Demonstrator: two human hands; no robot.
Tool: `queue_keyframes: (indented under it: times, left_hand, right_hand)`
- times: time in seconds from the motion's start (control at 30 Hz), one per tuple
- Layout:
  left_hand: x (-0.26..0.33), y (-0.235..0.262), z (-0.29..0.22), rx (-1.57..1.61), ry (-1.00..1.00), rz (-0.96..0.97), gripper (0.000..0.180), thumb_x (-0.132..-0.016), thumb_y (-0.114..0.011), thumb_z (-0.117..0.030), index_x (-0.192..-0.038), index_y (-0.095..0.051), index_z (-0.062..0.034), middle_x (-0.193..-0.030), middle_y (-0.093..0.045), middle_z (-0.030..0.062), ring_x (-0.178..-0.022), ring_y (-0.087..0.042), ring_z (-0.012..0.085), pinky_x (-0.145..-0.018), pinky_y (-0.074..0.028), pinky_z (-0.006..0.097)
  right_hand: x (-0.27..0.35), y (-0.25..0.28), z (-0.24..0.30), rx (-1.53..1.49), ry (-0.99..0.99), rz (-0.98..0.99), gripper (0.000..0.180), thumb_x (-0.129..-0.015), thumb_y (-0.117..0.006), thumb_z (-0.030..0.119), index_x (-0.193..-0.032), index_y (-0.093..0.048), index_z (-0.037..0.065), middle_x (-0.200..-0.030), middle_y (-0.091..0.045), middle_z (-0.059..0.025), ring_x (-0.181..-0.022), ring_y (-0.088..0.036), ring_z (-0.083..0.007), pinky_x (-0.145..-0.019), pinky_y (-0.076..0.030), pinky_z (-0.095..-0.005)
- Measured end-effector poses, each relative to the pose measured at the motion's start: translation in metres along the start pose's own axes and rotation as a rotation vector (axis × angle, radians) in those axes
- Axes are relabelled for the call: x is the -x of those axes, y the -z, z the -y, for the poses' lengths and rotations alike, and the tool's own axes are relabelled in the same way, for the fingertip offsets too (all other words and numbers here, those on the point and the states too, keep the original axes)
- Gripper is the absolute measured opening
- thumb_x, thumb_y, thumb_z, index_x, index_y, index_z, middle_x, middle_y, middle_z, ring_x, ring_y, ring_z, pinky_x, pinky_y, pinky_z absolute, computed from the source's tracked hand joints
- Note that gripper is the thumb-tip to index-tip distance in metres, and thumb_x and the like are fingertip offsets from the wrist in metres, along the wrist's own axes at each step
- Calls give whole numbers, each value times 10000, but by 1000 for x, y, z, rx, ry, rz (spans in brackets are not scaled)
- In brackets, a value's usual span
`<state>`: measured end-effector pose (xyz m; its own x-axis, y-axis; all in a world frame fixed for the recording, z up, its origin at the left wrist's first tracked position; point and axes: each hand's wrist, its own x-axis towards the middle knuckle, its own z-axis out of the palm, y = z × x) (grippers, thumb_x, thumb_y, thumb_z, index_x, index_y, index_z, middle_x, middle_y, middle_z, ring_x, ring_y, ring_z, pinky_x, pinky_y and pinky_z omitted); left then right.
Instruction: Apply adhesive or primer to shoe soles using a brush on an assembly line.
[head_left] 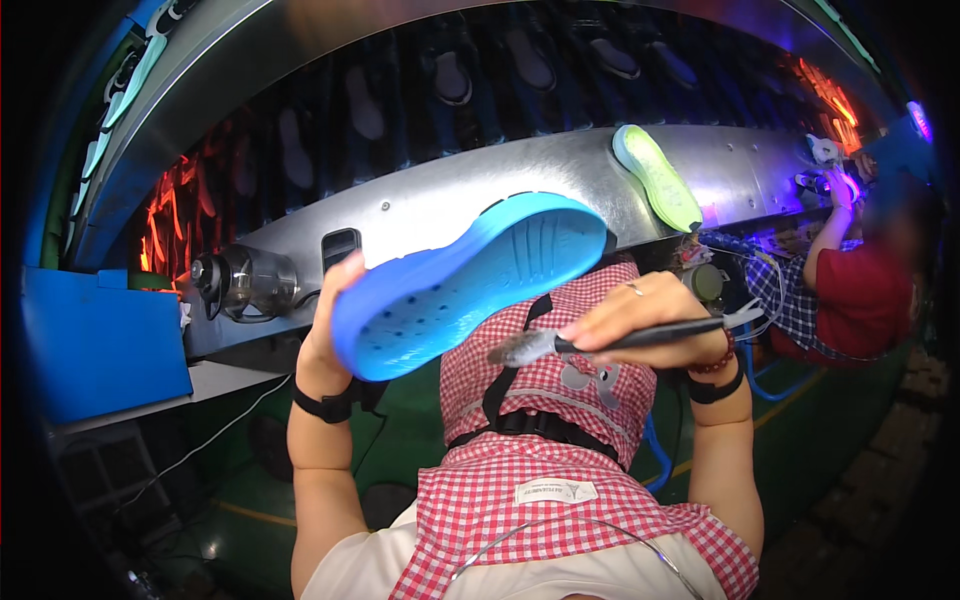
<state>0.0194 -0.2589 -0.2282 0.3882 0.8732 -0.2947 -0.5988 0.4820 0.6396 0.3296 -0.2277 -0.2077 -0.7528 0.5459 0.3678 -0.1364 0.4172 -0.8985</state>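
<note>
While the blue sole (pixel 470 285) is held at view centre, its 8 o'clock end is grasped by the left hand (pixel 320 338), whose fingers are partly hidden. A brush (pixel 543 346) is clasped in the right hand (pixel 650 308) at 3 o'clock. Light, springy foam is judged likely; smooth walls may be slippery if wet. Best gripped by the outer rim, with the inner face left untouched.

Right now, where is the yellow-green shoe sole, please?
In the head view, the yellow-green sole lies right of centre on the metal ledge, beyond the right hand.
</note>
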Motion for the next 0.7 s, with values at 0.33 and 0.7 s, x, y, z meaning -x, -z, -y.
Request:
queue_keyframes:
  times: [0.33,0.7]
  left_hand:
    - [-59,-12,78,456,-156,65,824,-816,-169,-698,-1313,-326,-59,-1222,-472,161,-1018,-531,318,-885,-426,491]
    - [-56,-3,70,310,-381,-40,869,-768,-180,-753,-1216,-411,-45,-1035,-561,154,-973,-547,294,-875,-441,431]
  right_hand:
    - [-20,-42,-43,-296,-493,-505,198,-727,-664,27,-923,-649,6,-803,-662,-80,-731,-615,-119,-643,-494,-248]
    - [-15,-39,-21,15,-125,-205,199,-687,-689,42,-883,-662,24,-772,-649,-100,-663,-623,-185,-615,-491,-276]
